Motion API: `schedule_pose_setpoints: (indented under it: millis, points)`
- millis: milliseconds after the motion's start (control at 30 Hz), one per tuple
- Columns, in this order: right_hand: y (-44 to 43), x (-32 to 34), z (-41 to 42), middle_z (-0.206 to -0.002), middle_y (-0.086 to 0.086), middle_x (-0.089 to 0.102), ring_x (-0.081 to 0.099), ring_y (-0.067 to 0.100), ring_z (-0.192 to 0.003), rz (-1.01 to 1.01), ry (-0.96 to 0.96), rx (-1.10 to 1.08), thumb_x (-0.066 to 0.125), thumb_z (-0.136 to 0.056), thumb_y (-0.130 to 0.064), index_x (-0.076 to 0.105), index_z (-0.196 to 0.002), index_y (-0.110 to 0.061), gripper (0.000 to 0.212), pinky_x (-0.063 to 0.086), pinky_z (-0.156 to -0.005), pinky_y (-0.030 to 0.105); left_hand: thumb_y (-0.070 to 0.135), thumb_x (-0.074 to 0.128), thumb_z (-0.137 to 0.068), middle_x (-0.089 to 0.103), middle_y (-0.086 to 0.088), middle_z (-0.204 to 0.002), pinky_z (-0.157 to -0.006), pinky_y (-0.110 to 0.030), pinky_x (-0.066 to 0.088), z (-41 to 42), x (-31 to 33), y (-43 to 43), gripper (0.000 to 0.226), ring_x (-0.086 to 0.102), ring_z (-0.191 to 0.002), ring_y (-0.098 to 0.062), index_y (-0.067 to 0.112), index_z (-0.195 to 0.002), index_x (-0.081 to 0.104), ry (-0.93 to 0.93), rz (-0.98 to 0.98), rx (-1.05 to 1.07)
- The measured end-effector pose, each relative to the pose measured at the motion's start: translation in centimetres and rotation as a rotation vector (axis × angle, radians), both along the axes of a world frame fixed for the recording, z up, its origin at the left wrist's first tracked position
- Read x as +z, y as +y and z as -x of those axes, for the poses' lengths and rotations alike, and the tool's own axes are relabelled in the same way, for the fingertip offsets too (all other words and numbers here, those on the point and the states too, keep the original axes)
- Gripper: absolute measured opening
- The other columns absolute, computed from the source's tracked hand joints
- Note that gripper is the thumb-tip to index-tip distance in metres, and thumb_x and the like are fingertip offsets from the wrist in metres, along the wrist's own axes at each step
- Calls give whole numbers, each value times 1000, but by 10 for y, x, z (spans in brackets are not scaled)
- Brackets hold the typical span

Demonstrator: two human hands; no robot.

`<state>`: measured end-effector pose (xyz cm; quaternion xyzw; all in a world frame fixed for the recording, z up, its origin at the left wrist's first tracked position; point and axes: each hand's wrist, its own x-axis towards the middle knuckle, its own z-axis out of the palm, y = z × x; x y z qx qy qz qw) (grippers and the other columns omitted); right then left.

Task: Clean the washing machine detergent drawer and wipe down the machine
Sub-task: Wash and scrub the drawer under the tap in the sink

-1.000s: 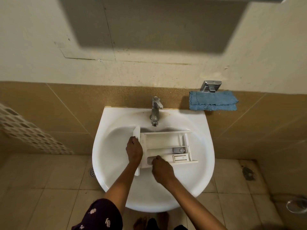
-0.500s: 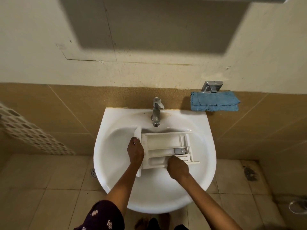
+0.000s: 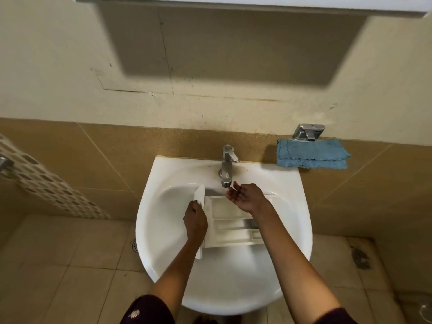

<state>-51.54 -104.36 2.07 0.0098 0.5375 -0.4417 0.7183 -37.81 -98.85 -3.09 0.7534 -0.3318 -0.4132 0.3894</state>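
The white detergent drawer (image 3: 230, 226) lies inside the white sink (image 3: 163, 230), its front panel standing up at the left. My left hand (image 3: 195, 222) grips that front panel from the near side. My right hand (image 3: 244, 197) is raised over the drawer's far end, palm turned up and fingers loosely cupped just under the spout of the chrome tap (image 3: 226, 166), holding nothing. My right forearm hides the drawer's right end. A folded blue cloth (image 3: 312, 154) lies on a ledge to the right of the sink.
A chrome fitting (image 3: 308, 132) is fixed to the wall above the cloth. A cabinet underside spans the top edge. A floor drain (image 3: 135, 245) sits on the tiled floor left of the sink, and a patterned tile strip (image 3: 46, 183) runs along the left wall.
My right hand left the drawer's near compartments and rose to the tap spout, turning palm up. My left hand kept its grip on the front panel. The camera moved closer.
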Motion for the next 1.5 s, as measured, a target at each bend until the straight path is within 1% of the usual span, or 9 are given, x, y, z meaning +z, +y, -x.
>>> schedule_pose_setpoints:
  millis: [267,433,700,833,933,1133,1200,1333,1500]
  points:
    - [-25,-6,-19,-87,23,51,53,34,-83,-47,-21,-16,27,-94,7,48,-95,9,21,46,-89,42,20,26,-98,56,-14,-87,-76,-34,37,0,-2,-2,34,50,-84,-30,1,-90,53,-11,-5,7]
    - [-41,-11,-18,-70,10,45,42,16,-59,-115,129,-52,23,-93,0,47,-76,-3,30,37,-44,22,20,26,-98,55,-14,-82,-75,-35,37,0,-2,-1,35,49,-81,-29,-2,-89,52,-5,-1,6]
    - [-17,3,9,-62,5,36,33,14,-55,-5,52,91,26,-73,8,39,-64,-10,24,28,-49,20,19,27,-98,53,-12,-79,-74,-33,36,0,0,-1,33,47,-78,-28,1,-86,52,11,4,18]
    - [4,22,3,-67,15,58,58,22,-63,128,317,657,27,-96,5,57,-88,9,31,51,-59,25,21,27,-98,55,-14,-84,-77,-35,38,0,-3,-2,34,51,-83,-30,1,-90,54,10,-3,10]
    - [4,11,5,-78,17,58,57,24,-70,206,546,691,37,-93,8,55,-109,19,26,51,-77,32,20,27,-97,55,-12,-83,-76,-35,38,0,-3,-2,33,50,-83,-30,3,-88,54,12,-5,7]
    - [9,-26,18,-108,21,59,57,24,-105,166,1212,1064,49,-90,-6,60,-98,2,16,44,-83,33,18,27,-96,52,-12,-80,-74,-34,35,-1,-2,-2,29,46,-79,-29,6,-81,49,14,-2,6]
    - [20,-29,1,-127,19,56,53,29,-118,250,1226,1174,46,-93,-10,56,-118,3,31,42,-94,31,17,27,-96,52,-11,-80,-74,-34,35,-1,-2,-1,29,47,-80,-28,6,-81,49,7,9,1]
    - [39,-32,-34,-128,16,57,54,31,-116,379,1089,1206,40,-96,-16,59,-120,-2,33,42,-96,33,17,27,-97,53,-12,-81,-75,-34,36,-1,-4,-2,30,48,-82,-29,5,-81,50,-4,8,-2]
    - [38,-29,-6,-132,14,53,50,29,-123,55,1430,1146,42,-92,-8,54,-125,-5,35,41,-99,36,19,27,-97,55,-14,-86,-76,-34,37,0,-3,-1,33,50,-85,-30,2,-88,54,4,1,5]
